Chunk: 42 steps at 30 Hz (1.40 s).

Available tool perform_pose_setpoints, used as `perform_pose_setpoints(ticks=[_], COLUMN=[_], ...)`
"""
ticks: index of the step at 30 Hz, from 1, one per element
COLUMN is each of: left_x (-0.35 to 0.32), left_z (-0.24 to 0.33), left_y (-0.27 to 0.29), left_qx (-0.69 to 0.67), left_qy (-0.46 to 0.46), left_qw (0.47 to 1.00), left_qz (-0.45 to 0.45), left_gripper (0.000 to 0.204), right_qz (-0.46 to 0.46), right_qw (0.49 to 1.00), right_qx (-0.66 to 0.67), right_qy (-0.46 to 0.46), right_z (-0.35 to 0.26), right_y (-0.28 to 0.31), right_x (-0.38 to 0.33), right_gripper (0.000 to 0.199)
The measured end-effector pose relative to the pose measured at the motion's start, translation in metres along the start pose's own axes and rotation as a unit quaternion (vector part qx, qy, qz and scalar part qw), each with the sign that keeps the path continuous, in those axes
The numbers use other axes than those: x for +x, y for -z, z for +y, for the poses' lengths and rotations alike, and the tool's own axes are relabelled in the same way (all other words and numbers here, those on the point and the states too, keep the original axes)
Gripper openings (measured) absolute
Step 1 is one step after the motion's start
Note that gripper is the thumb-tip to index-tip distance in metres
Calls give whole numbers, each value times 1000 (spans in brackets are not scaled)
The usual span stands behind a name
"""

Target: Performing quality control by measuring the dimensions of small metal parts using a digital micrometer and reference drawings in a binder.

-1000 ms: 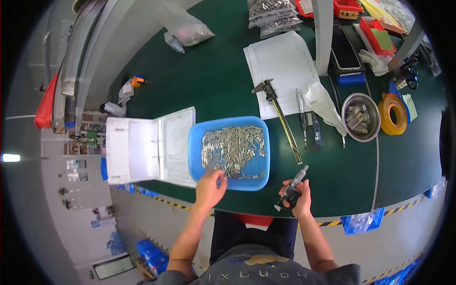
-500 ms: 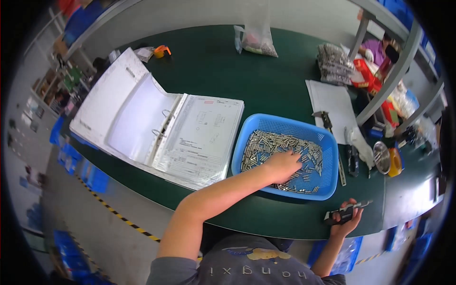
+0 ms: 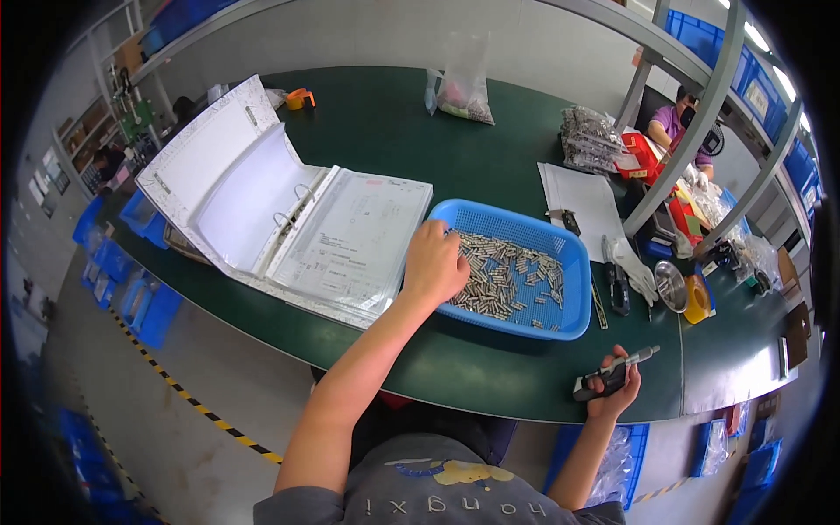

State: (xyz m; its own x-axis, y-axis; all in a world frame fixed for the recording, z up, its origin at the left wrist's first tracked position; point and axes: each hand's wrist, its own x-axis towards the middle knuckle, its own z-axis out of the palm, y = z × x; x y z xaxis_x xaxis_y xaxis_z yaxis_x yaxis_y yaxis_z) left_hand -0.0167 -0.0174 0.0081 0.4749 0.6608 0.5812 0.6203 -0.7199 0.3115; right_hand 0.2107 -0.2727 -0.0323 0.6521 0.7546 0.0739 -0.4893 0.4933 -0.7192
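Note:
My left hand [image 3: 434,267] is over the left rim of a blue perforated plastic basket [image 3: 573,297]. Its fingers are curled, and what they hold, if anything, is hidden. Inside the basket lie many small metal pins [image 3: 494,284], loosely spread, with blue bottom showing between them toward the right. My right hand [image 3: 623,395] is closed round a micrometer [image 3: 612,378] with a dark body, held near the table's front edge. The micrometer's silver thimble end points up and to the right, apart from the basket.
Left of the basket lies an open ring binder [image 3: 350,245] with drawings on the green table [image 3: 376,114]. To the right are paper sheets [image 3: 588,197], a caliper [image 3: 598,302], a white glove [image 3: 634,271] and a metal bowl [image 3: 671,287]. Metal shelf posts [image 3: 700,114] stand beyond; another person [image 3: 674,127] sits there.
My left hand has moved from the pins in the basket's middle to its left rim. My right hand keeps hold of the micrometer. The whole view has shifted.

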Motion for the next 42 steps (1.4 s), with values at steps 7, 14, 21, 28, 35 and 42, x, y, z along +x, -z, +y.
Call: perform_pose_setpoints(ticks=[7, 14, 21, 28, 35, 42], left_x=[8, 7, 6, 8, -8, -26], left_z=[2, 6, 4, -4, -30, -52], left_y=[1, 6, 8, 25, 22, 16], left_qx=[32, 83, 75, -11, -89, -182], left_qy=[205, 236, 215, 146, 125, 109], left_qw=[977, 959, 964, 951, 958, 967], left_qz=[-57, -135, -136, -273, -241, -142], left_gripper=[54, 66, 73, 76, 66, 53], right_qz=[36, 8, -2, 17, -8, -138], right_qw=[999, 990, 992, 976, 974, 952], right_qx=[18, -140, -94, -216, -217, -261], right_qy=[-14, -6, -82, -16, 67, 82], right_z=[0, 6, 32, 49, 40, 28], right_y=[0, -19, -53, -78, -118, -174], right_x=[-2, -10, -11, -21, -16, -6], right_gripper=[40, 53, 58, 52, 73, 100])
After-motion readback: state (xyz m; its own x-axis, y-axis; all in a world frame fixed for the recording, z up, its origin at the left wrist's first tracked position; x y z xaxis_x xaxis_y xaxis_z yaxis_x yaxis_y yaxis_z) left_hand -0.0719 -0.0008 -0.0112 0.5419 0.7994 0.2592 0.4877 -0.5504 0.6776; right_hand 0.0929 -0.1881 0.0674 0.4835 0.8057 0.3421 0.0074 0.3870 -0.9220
